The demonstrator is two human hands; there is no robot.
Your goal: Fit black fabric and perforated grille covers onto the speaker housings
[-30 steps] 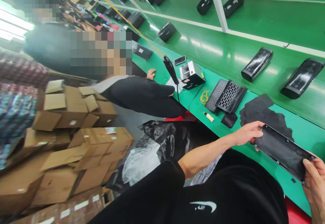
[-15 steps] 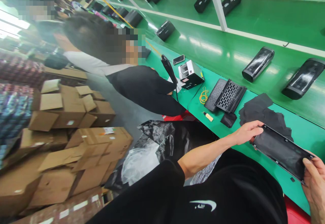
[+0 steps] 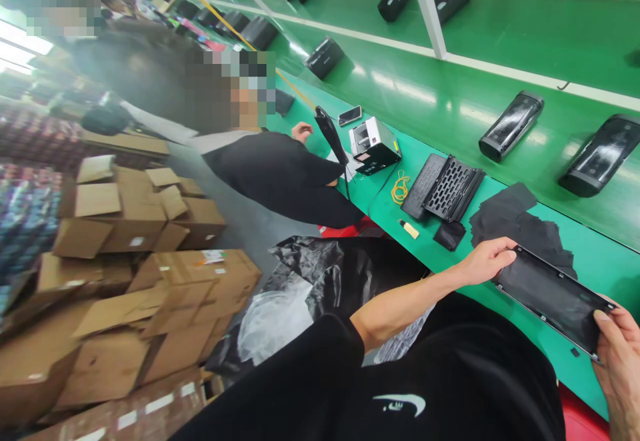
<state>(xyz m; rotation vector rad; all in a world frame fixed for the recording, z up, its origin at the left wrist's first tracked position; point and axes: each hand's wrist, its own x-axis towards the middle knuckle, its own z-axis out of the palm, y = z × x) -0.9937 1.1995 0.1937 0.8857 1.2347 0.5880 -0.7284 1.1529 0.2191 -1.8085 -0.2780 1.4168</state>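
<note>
A black speaker panel [image 3: 553,298], long and shallow with small clips along its rims, is held at both ends over the bench edge. My left hand [image 3: 487,261] grips its far left end, thumb on top. At the right end my right hand [image 3: 617,344] has its thumb pressed on the panel's inner face, fingers behind. Dark sheet material appears to line the panel. Just beyond it lies a spread pile of black cloth sheets [image 3: 520,228]. Left of that pile are black slotted panels [image 3: 455,188] and a small black piece [image 3: 449,234].
On the green bench lie a yellow cord bundle [image 3: 400,188], a small yellow-labelled bottle [image 3: 410,229], a boxy machine [image 3: 374,144] and a phone [image 3: 349,116]. Black speakers [image 3: 511,126] stand on the green line behind. A co-worker [image 3: 280,171] sits left, near cardboard boxes [image 3: 200,288].
The co-worker leans slightly left, and a hand of theirs now shows above the bench. My hands and the panel stay almost where they were.
</note>
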